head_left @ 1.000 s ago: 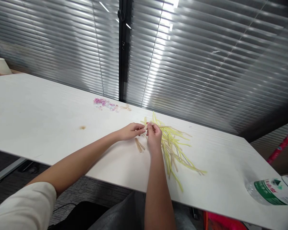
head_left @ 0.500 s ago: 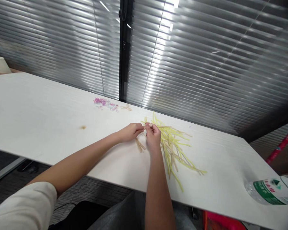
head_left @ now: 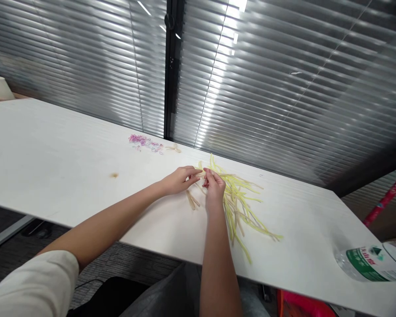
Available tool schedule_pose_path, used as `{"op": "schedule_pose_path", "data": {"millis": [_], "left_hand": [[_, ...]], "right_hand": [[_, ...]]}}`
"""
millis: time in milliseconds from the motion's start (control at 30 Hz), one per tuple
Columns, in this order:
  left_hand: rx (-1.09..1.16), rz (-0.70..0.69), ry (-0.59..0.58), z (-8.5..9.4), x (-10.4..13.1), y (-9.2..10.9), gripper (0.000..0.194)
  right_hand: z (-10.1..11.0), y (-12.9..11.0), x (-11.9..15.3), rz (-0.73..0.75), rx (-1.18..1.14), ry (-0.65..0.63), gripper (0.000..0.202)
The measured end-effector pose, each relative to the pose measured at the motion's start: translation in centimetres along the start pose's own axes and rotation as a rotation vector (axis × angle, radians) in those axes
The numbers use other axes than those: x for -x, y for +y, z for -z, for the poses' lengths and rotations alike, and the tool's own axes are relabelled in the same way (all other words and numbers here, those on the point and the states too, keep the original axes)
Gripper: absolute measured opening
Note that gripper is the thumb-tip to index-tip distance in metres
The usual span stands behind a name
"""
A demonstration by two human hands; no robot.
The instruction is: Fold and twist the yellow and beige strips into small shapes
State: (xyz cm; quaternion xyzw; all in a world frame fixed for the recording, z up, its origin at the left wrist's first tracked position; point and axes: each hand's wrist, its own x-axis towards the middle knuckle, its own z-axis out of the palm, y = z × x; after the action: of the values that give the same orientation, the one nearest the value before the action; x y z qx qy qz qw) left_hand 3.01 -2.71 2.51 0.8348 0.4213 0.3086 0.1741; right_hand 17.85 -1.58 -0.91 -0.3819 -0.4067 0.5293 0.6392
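From my end I see soft, thin yellow-and-beige strands (head_left: 231,190) fanned in a loose, bendy tangle on the tabletop, just beside and partly behind the right hand (head_left: 215,187). The bare left hand (head_left: 180,180) faces it, near but apart, its thumb and forefinger slightly parted; the right's thumb and forefinger are drawn close. A small pale scrap (head_left: 201,173) shows between the fingertips; I can't tell which hand grips it. Flat tan strips (head_left: 192,200) lie below in a narrow V.

The smooth white table (head_left: 69,149) has a brown smudge (head_left: 114,175) and, farther back, a curly pink-and-purple heap (head_left: 140,141). A clear plastic bottle with a green-and-white label (head_left: 371,264) lies at the right. Silver slatted blinds (head_left: 267,88) flank a black upright frame (head_left: 171,79); grey carpet (head_left: 135,260) shows underneath.
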Motion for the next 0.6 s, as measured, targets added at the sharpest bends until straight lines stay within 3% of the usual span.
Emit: {"op": "schedule_pose_path", "data": {"millis": [233,600], "left_hand": [[-0.022,0.035,0.005,0.35,0.03,0.15,0.040],[-0.231,-0.011,-0.106,-0.05,0.12,0.13,0.038]], "right_hand": [[0.06,-0.32,-0.02,-0.009,-0.063,0.072,0.032],[-0.08,-0.24,-0.05,0.020,-0.040,0.072,0.032]]}}
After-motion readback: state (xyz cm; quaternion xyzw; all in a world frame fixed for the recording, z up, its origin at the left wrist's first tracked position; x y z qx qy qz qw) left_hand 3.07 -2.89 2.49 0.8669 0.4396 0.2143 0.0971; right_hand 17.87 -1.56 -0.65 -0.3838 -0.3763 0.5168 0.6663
